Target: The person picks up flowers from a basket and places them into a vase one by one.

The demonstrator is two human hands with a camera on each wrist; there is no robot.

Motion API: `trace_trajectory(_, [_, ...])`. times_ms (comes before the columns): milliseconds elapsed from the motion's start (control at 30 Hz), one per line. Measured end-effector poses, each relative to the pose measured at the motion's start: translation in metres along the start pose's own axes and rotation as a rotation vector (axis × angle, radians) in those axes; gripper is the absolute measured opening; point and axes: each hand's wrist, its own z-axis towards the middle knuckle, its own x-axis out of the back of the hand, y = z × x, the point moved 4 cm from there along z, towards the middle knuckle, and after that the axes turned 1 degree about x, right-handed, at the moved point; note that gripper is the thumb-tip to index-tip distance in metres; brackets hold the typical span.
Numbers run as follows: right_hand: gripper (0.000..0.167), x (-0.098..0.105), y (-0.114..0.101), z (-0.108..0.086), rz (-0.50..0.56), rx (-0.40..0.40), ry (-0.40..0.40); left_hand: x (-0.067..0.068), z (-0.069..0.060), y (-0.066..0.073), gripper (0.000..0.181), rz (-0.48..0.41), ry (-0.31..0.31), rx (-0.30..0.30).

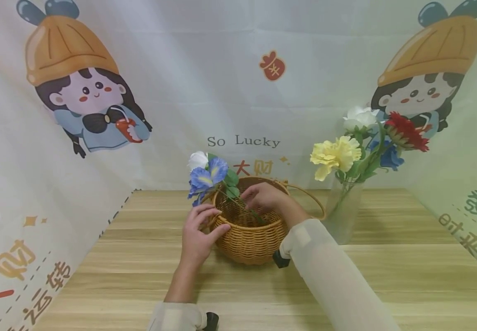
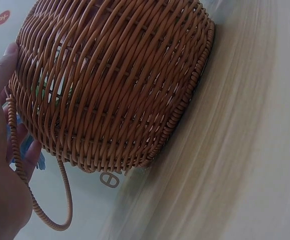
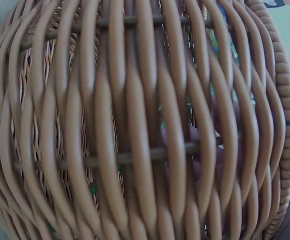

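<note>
A round brown wicker basket (image 1: 250, 243) stands on the table in the head view. My left hand (image 1: 198, 232) holds its left rim, the thumb at the front and the fingers near the side handle (image 2: 64, 200). A blue iris (image 1: 208, 177) and a white flower (image 1: 198, 161) lean out over the left rim, their stems slanting down inside. My right hand (image 1: 265, 197) reaches into the basket from the right, fingers bent beside the stems. Whether it pinches a stem is hidden. Only the basket's weave (image 3: 134, 120) fills the right wrist view, with bits of green behind.
Just right of the basket stands a clear vase (image 1: 343, 220) holding a yellow flower (image 1: 335, 156), a white flower (image 1: 360, 118), a red flower (image 1: 405, 131) and a blue flower (image 1: 391, 156). A printed cloth (image 1: 180, 92) hangs behind the wooden table (image 1: 139, 257).
</note>
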Motion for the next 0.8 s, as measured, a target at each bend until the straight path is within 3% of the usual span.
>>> trace_trajectory(167, [0.033,-0.0009,0.0006,0.0008,-0.031,-0.05,-0.025,0.0003,0.0,0.0006,0.031,0.0,0.0,0.009])
trace_trajectory(300, [0.031,-0.0005,0.0003,0.0003,-0.032,-0.043,-0.016,0.0003,0.0002,0.0015,0.031,0.009,0.001,0.008])
trace_trajectory(600, [0.021,0.0016,-0.0025,-0.0026,-0.009,0.023,0.088,0.0004,0.0003,0.002,0.032,0.007,0.006,-0.006])
trace_trajectory(800, [0.012,0.0034,-0.0039,-0.0036,-0.018,0.004,0.158,0.0002,0.0006,0.0017,0.032,0.001,0.006,-0.002])
